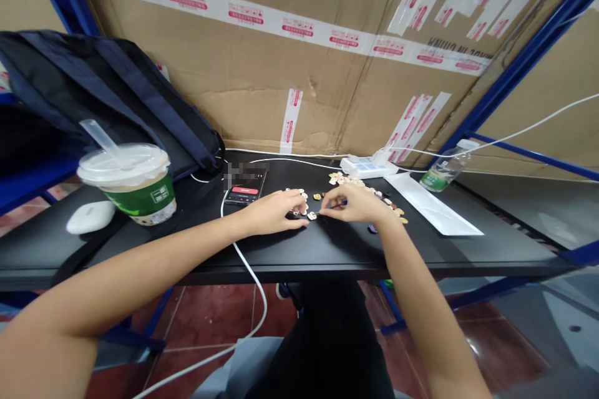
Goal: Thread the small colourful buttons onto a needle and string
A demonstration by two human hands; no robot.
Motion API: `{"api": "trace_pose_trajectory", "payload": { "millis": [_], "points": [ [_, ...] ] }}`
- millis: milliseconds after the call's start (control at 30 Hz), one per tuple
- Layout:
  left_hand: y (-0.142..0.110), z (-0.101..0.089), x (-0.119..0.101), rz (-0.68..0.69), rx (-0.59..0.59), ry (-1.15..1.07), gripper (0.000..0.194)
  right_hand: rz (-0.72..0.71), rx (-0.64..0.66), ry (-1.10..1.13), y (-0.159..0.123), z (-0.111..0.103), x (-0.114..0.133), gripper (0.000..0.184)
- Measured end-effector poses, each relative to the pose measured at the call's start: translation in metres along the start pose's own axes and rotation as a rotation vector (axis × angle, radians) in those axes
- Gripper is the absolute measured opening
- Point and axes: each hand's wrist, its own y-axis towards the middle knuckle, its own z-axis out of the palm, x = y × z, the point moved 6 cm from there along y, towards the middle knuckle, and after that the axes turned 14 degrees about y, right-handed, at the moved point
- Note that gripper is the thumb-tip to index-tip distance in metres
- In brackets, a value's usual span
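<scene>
On the black table, a small pale charm-like piece (312, 216) lies between my two hands. My left hand (275, 212) rests beside it, thumb and forefinger apart, the thumb tip close to the piece. Several similar cream pieces (303, 194) lie by the left fingers, partly hidden. My right hand (353, 202) is closed in a pinch on a thin tool whose slim tip points at the piece; its dark part shows between the fingers. Beyond and beside the right hand is a pile of small cream, yellow and purple pieces (337, 179), and a yellow piece (317, 197) lies apart.
A phone (244, 187) lies left of my hands, with a white cable (253, 274) running over the table edge. Further left are a lidded drink cup (133, 184), a white case (90, 217) and a backpack (116, 87). At right are a power strip (367, 167), white packet (433, 204) and bottle (444, 169).
</scene>
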Motion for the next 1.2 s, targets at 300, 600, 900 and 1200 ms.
{"api": "trace_pose_trajectory", "payload": {
  "millis": [300,600,900,1200],
  "points": [
    [0.002,0.006,0.003,-0.049,0.063,-0.161,0.011,-0.054,0.053,0.096,0.004,0.014,0.011,0.016],
    [0.002,0.004,0.005,-0.071,0.076,-0.154,0.010,-0.049,0.052,0.080,0.004,0.012,0.011,0.018],
    [0.000,0.000,0.001,-0.013,0.015,-0.064,0.016,0.065,-0.272,-0.300,0.001,-0.015,-0.009,0.014],
    [-0.001,0.000,-0.010,0.153,0.083,-0.182,0.016,0.135,-0.274,-0.331,0.001,-0.018,-0.018,0.016]
  ]
}}
